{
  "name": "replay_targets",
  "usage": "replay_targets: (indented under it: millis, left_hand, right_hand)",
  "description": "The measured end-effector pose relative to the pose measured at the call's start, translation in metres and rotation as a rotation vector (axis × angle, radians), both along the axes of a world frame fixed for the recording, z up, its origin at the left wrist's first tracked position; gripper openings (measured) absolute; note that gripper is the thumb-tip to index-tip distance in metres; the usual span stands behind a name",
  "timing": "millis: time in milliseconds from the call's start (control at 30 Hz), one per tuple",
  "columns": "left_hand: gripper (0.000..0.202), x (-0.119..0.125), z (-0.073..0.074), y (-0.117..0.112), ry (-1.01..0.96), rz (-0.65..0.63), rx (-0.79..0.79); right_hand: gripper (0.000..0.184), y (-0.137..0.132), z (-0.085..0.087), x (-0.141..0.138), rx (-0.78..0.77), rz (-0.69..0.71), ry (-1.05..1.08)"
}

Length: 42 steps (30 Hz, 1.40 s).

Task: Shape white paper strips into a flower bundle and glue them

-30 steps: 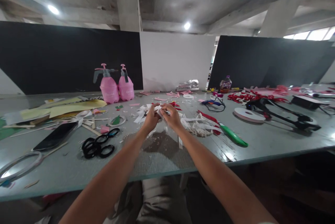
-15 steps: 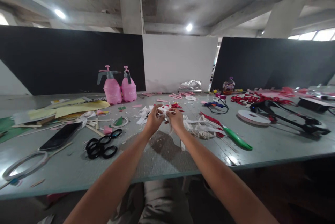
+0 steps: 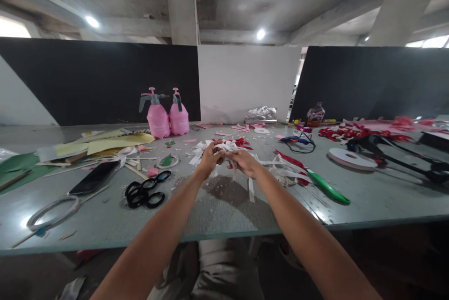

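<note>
My left hand (image 3: 209,158) and my right hand (image 3: 244,161) meet above the middle of the grey table (image 3: 224,215), fingers pinched together on a strip of white ribbon (image 3: 250,186) that hangs down from the right hand. Behind them lies a heap of white and red ribbon scraps (image 3: 224,146). Black scissors (image 3: 144,191) rest left of my left forearm. A green-handled tool (image 3: 326,186) lies right of my right forearm, beside more loose white ribbon (image 3: 284,169).
Two pink spray bottles (image 3: 168,116) stand at the back. A phone (image 3: 94,178), yellow paper (image 3: 105,143), a tape ring (image 3: 52,206) lie left. A white tape roll (image 3: 352,158), red scraps (image 3: 343,131) and a black tool (image 3: 403,155) lie right. Black and white boards close the back.
The view has shifted leftward, so everything sits further right in frame. My hands have drawn closer to each other and slightly lower, still pinching the white ribbon.
</note>
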<state>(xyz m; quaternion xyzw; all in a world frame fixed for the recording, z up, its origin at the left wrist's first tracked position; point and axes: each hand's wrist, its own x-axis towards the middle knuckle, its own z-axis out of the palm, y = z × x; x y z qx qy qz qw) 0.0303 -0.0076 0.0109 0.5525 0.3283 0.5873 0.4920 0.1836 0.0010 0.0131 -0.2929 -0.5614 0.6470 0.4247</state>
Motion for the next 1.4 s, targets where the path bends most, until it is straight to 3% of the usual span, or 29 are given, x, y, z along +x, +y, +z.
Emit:
replay_targets:
  millis: [200,267,333,433,567,667,833,1133,1300,1400]
  left_hand:
    - [0.043,-0.004,0.003,-0.001,-0.070,-0.157,-0.183]
    - [0.033,-0.005,0.003,0.002,-0.088,-0.055,-0.103]
    - [0.020,-0.007,0.004,0.004,-0.047,0.132,0.046]
    - [0.007,-0.011,0.007,0.002,0.148,0.302,0.264]
    - [0.011,-0.010,0.009,-0.004,0.344,0.341,0.392]
    - [0.013,-0.007,0.009,-0.007,0.324,0.341,0.369]
    - [0.010,-0.010,0.005,0.001,0.275,0.371,0.281]
    - [0.021,-0.016,-0.005,0.021,0.006,0.395,-0.029]
    - [0.025,-0.015,-0.005,0.019,0.045,0.340,-0.032]
    - [0.029,-0.014,-0.007,0.019,0.083,0.307,0.007]
  right_hand:
    - [0.021,-0.006,-0.002,-0.001,-0.155,0.164,0.098]
    - [0.017,-0.005,-0.002,-0.005,-0.185,0.092,0.155]
    - [0.014,-0.002,-0.003,-0.008,-0.191,-0.042,0.204]
    - [0.012,0.003,-0.003,-0.009,-0.173,-0.168,0.257]
    - [0.012,0.002,-0.002,-0.008,-0.125,-0.150,0.254]
    - [0.016,0.001,-0.003,-0.009,-0.124,-0.120,0.231]
    - [0.015,0.009,-0.005,-0.012,-0.206,-0.268,0.249]
    - [0.017,0.014,-0.006,-0.003,-0.070,-0.345,0.151]
    - [0.037,0.011,-0.008,-0.006,0.198,-0.347,-0.117]
    - [0.031,0.012,-0.011,-0.009,0.328,-0.313,-0.199]
